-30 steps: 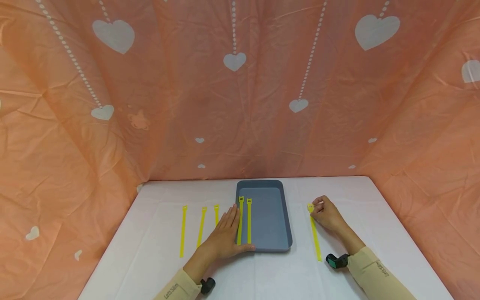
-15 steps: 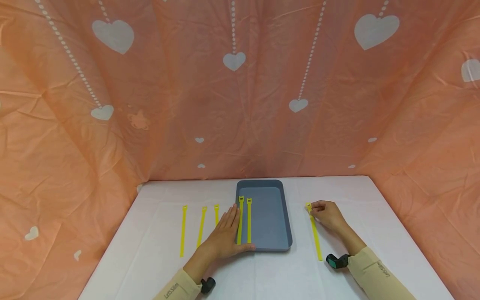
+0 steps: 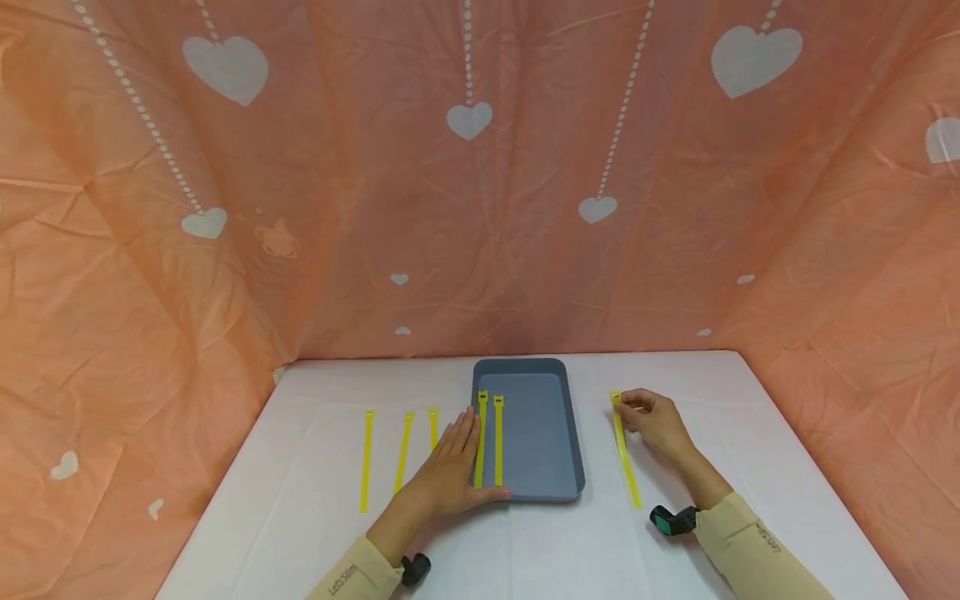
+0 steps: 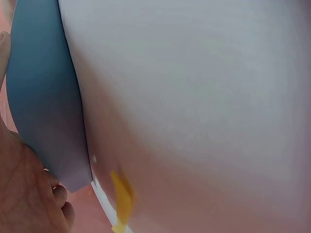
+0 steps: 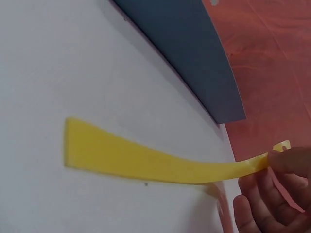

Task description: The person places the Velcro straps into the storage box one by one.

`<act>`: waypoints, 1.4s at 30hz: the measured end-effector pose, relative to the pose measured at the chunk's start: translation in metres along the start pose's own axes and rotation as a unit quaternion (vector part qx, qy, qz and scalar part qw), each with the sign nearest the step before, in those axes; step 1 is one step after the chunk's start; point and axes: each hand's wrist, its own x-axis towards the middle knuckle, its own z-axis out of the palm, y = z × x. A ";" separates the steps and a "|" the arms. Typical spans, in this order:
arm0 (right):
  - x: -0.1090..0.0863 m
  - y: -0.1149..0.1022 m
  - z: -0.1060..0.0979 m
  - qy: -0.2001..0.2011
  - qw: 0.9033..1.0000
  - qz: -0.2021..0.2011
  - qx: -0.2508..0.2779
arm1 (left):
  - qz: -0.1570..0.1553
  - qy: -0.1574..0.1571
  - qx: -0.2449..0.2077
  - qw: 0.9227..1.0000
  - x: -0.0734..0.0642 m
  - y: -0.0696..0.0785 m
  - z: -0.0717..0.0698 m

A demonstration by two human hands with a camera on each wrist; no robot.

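My right hand [image 3: 660,427] pinches a yellow cable strap [image 3: 627,467] near its slotted head, to the right of the grey-blue tray [image 3: 540,450]. In the right wrist view the strap [image 5: 141,158] bends up from its wide flat tail to the thumb and fingers [image 5: 291,160]. My left hand [image 3: 447,479] rests with straight fingers along the tray's left wall, its thumb at the front corner. The left wrist view has the palm [image 4: 24,189] beside the tray's outer wall [image 4: 43,92]. Two yellow straps [image 3: 498,442] lie lengthwise in the tray's left part.
Left of the tray, three more yellow straps [image 3: 366,462] lie spaced out on the white table [image 3: 285,500]; my left hand partly covers the nearest ones. An orange curtain with white hearts [image 3: 468,250] encloses the back and sides.
My right hand has changed its grip at the strap's head and shifted the strap slightly away from me. The left hand and tray stay put.
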 end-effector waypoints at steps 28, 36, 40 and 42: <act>0.001 -0.033 -0.009 0.031 0.991 -0.108 0.075 | 0.000 0.002 0.002 1.000 -0.001 -0.001 0.000; 0.001 -0.045 -0.011 0.034 0.988 -0.124 0.082 | 0.002 0.005 0.006 1.000 -0.001 0.001 -0.001; -0.001 -0.052 -0.012 0.036 0.986 -0.129 0.100 | 0.004 0.008 0.006 1.000 -0.002 0.000 -0.001; -0.002 -0.055 -0.012 0.036 0.985 -0.134 0.106 | 0.003 0.007 0.003 1.000 -0.002 0.000 -0.001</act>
